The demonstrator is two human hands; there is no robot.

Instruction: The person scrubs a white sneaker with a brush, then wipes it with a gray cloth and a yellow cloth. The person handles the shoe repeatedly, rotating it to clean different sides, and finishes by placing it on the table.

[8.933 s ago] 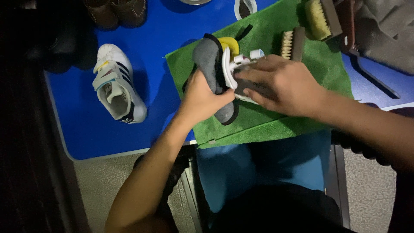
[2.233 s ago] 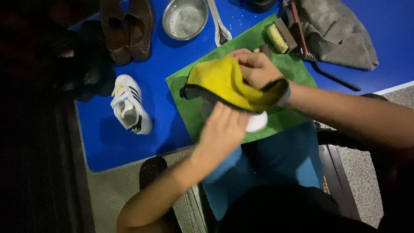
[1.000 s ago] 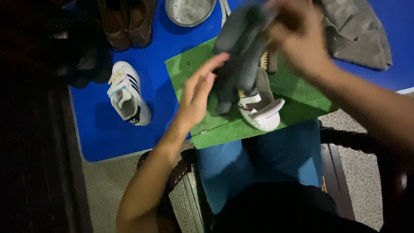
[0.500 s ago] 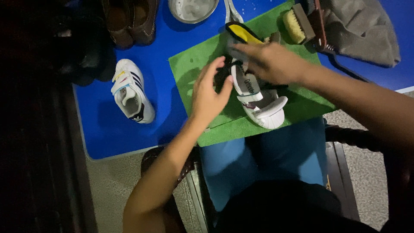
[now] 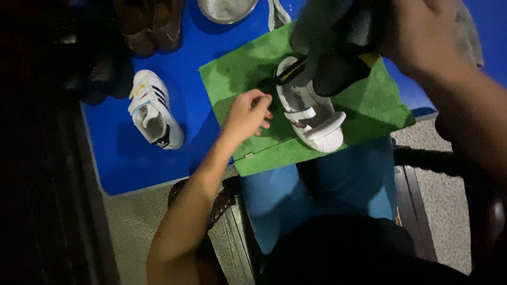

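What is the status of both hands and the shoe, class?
Right hand lifts grey-and-yellow cloth above white strapped sneaker. Left hand beside sneaker on green towel. Nothing blocking.

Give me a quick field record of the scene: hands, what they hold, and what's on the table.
left hand: over the green mat, fingers curled, beside the white shoe; contact unclear
right hand: raised, blurred, gripping a grey and yellow cloth
white shoe: on the green mat, toe toward the person
second white shoe: on the blue table, left of the mat
brown shoes: far left on the table
metal bowl: at the top edge, partly cut off
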